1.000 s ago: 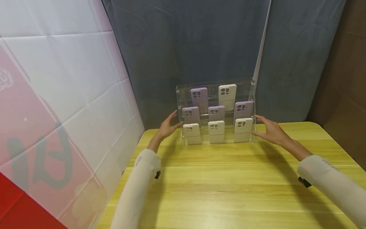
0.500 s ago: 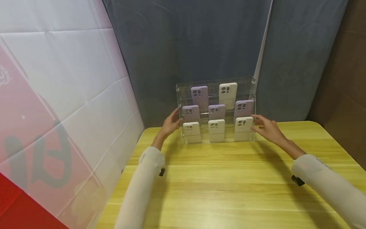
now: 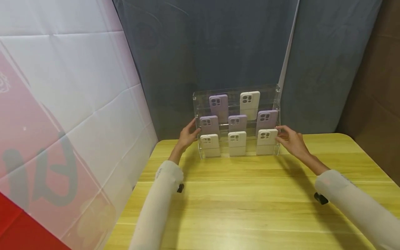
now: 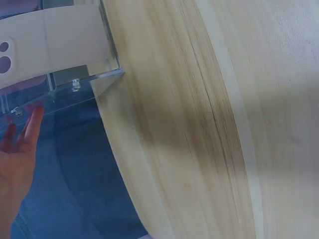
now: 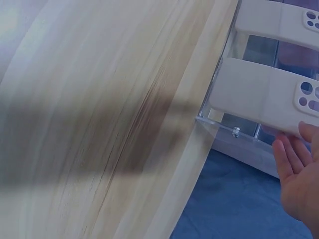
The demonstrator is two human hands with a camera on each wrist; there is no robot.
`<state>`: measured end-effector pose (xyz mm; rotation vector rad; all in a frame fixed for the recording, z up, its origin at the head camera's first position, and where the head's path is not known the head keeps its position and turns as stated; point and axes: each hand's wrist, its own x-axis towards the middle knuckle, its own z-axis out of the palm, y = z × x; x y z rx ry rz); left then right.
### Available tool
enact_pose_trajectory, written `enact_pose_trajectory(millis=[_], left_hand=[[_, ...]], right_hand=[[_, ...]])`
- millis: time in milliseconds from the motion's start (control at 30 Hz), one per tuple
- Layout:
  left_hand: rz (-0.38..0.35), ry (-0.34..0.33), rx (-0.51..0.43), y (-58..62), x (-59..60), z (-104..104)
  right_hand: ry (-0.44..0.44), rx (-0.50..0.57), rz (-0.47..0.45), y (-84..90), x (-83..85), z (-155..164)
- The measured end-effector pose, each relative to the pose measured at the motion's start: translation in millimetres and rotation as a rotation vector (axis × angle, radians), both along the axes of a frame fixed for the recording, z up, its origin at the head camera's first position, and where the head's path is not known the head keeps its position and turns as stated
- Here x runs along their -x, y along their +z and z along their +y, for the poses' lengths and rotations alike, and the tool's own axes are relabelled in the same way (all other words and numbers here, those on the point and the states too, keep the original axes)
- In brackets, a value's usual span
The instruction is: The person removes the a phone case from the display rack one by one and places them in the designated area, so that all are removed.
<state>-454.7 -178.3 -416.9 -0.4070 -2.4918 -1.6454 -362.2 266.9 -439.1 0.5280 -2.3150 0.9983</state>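
At the far edge of the wooden table (image 3: 250, 194), a clear acrylic phone-case rack (image 3: 236, 91) stands between both hands. Left hand (image 3: 187, 135) lies open, fingers flat against the rack's left wall; right hand (image 3: 290, 140) likewise open at its right wall. Moving it well, I judge, needs equal pressure low on both walls, keeping the rack level so the purple and cream cases (image 3: 236, 143) stay seated.

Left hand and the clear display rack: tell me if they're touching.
Touching. In the left wrist view, the left hand has straight fingertips laid against the clear display rack's side wall, with no gap showing.

Straight fingers (image 4: 31, 127) touch the clear rack's (image 4: 75, 92) side; a cream case (image 4: 50, 42) sits above them, the surface (image 4: 169, 124) beside.
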Motion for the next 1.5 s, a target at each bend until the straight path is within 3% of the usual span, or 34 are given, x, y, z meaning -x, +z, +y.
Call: enact_pose_trajectory(millis=[233, 467, 833, 1333, 1500], left_hand=[[0.003, -0.004, -0.009, 1.7, -2.0, -1], [-0.013, -0.005, -0.026, 4.6, -4.1, -1], [-0.058, 0.0, -0.036, 5.9, -4.8, 1], [-0.085, -0.011, -0.045, 5.2, -3.7, 1], [-0.091, -0.013, -0.046, 5.8, -4.5, 1]], right_hand=[[-0.053, 0.036, 0.002, 1.0, 0.3, -5], [-0.05, 0.05, -0.013, 4.9, 2.2, -5], [-0.07, 0.039, -0.043, 24.9, -5.2, -3], [-0.065, 0.013, 0.016, 52.6, -10.9, -6], [-0.064, 0.028, -0.015, 60.3, -16.3, -10]])
